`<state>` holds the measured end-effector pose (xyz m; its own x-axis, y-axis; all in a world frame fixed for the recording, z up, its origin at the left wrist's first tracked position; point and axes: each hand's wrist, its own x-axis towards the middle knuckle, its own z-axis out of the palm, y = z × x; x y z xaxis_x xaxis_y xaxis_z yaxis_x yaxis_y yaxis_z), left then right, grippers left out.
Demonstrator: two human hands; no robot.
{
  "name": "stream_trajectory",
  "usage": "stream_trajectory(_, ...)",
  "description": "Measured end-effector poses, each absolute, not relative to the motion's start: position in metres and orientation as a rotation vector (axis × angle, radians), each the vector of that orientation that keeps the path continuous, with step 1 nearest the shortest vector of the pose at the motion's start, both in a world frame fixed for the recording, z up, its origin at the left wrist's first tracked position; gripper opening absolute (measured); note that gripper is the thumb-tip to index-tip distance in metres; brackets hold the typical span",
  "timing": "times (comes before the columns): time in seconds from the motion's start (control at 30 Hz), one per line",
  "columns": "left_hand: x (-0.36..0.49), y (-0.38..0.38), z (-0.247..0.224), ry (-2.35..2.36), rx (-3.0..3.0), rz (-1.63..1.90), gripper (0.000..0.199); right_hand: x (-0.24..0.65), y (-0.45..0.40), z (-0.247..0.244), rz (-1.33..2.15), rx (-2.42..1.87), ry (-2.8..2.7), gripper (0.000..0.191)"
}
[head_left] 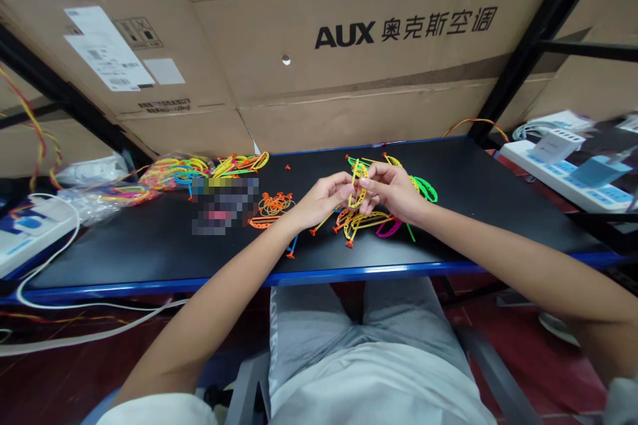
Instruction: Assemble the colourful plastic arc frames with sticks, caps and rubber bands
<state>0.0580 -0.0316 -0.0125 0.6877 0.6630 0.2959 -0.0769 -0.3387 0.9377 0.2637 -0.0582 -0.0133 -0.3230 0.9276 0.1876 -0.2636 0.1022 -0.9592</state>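
Observation:
Above the black table, a yellow toy bow (pixel 362 194) is pinched between both hands. My left hand (pixel 321 199) grips its left side, thumb and fingers pressed together. The fingers of my right hand (pixel 391 191) close on its right side. Beneath and around the hands lie more toy bows and suction-cup arrows; a yellow bow (pixel 371 218), a green bow (pixel 425 189) and a magenta bow (pixel 387 228) show partly. Left of the hands are a bunch of rubber bands (pixel 275 207) with small orange suction cups and an orange bow (pixel 264 221).
A heap of colourful bows and arrows (pixel 242 164) lies at the back left, beside plastic bags (pixel 107 202). A blurred dark object (pixel 224 207) is near it. Power strips stand at the left (pixel 37 236) and right (pixel 568 176). A large cardboard box (pixel 349 93) backs the table.

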Motion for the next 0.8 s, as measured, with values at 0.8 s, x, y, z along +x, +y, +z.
stream_trajectory(0.8, -0.032, 0.030, 0.005, 1.124, 1.832, 1.655, 0.053, 0.277, -0.050, -0.008, 1.004, -0.970, -1.662, 0.044)
